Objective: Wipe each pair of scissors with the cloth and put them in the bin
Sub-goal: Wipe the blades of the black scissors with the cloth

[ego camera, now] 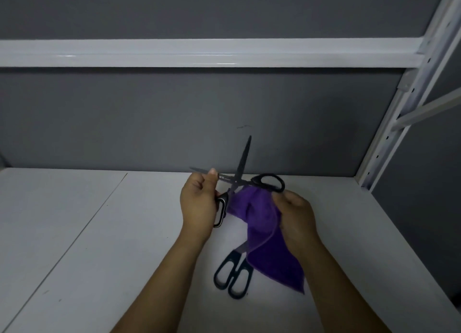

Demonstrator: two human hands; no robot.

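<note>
My left hand (199, 203) grips an opened pair of black scissors (240, 173) above the white shelf, one blade pointing up and the other pointing left past my thumb. One handle loop lies in my left palm, the other sticks out to the right. My right hand (296, 218) holds a purple cloth (264, 232) bunched just under the pivot of the scissors; its tail hangs down to the shelf. A second pair of black-handled scissors (233, 274) lies on the shelf below, its blades hidden under the cloth. No bin is in view.
The white shelf board (87, 245) runs left and toward me, with a seam on its left part. A grey back wall (174, 120) stands close behind. A white crossbeam (199, 53) spans overhead, and a perforated white upright (389, 145) stands at the right.
</note>
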